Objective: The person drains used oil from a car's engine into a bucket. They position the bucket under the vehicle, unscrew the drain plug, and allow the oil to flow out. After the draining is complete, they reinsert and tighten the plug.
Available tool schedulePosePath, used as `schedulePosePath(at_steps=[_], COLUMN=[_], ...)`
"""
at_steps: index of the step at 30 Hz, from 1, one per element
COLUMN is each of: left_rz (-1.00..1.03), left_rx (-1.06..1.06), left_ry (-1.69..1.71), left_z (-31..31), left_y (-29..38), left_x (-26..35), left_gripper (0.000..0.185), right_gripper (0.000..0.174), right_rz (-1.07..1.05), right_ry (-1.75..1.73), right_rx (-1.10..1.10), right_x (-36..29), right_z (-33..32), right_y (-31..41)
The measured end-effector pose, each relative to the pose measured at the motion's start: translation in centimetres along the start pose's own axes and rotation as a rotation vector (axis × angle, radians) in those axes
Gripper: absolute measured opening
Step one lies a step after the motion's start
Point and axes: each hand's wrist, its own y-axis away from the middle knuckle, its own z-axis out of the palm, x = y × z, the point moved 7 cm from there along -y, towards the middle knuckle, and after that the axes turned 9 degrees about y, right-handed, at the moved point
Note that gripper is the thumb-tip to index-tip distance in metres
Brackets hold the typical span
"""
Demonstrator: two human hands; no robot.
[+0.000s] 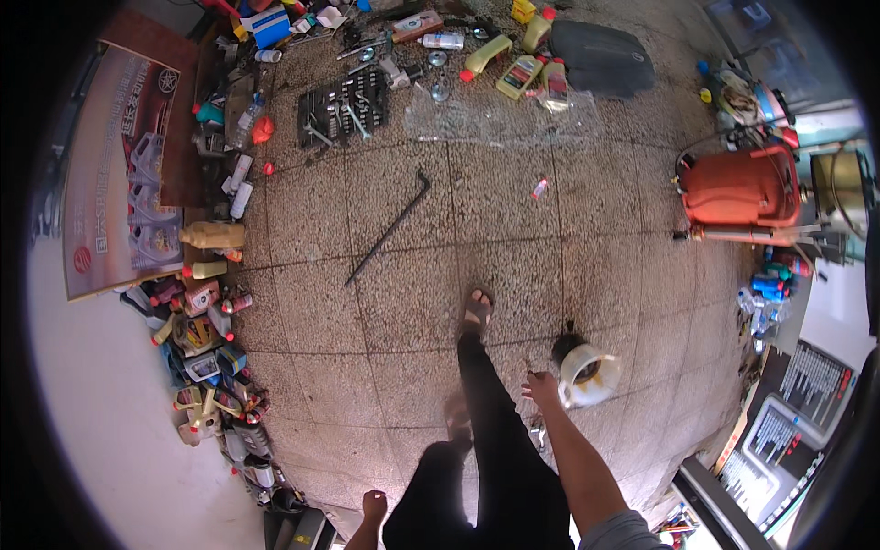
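My right hand (542, 388) hangs in the air in front of my right thigh, with its fingers apart; something small and dark shows by the fingertips, too small to name. In the picture it is just left of a white plastic container (595, 377) with brown oily stains and a dark part beside it. At the bottom left, my left hand (375, 505) hangs beside my leg with its fingers curled; whether it holds anything is hidden. A long black metal bar (388, 234) with a bent end lies on the tiled floor ahead. One sandalled foot (477, 307) is forward.
A socket set in a black case (344, 108), yellow oil bottles (519, 75), a clear plastic sheet (474, 124) and a dark mat (601, 58) lie ahead. Bottles (213, 235) line the left wall. A red tank (741, 185) stands right. A small red-and-white tube (540, 188) lies mid-floor.
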Motion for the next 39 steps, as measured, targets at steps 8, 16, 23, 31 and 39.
schedulePosePath(at_steps=[8,16,23,31,39], left_rz=[0.030,0.328,0.565,0.602,0.864], left_rx=[-0.271,-0.082,-0.039,-0.040,-0.021], left_ry=[-0.164,-0.356,-0.011,-0.106,-0.341], left_z=[-6.5,-17.7,-26.0,-24.7,-17.9], left_y=[-4.4,-23.1,-32.1,-39.2,-49.3], left_x=[12.7,44.2,73.4,100.4,140.6], left_gripper=[0.029,0.038,0.017,0.019,0.037], right_gripper=[0.028,0.023,0.024,0.023,0.026], right_rz=[-0.029,0.152,0.146,0.075,0.052], right_ry=[0.056,-0.236,-0.307,-0.403,-0.384], right_rx=[0.012,-0.040,0.043,0.036,0.037], right_x=[-17.8,-34.2,-45.3,-60.7,-66.2], right_z=[-2.2,-6.2,-7.6,-6.4,-6.0], right_y=[-5.9,-8.3,-11.7,-16.2,-18.6])
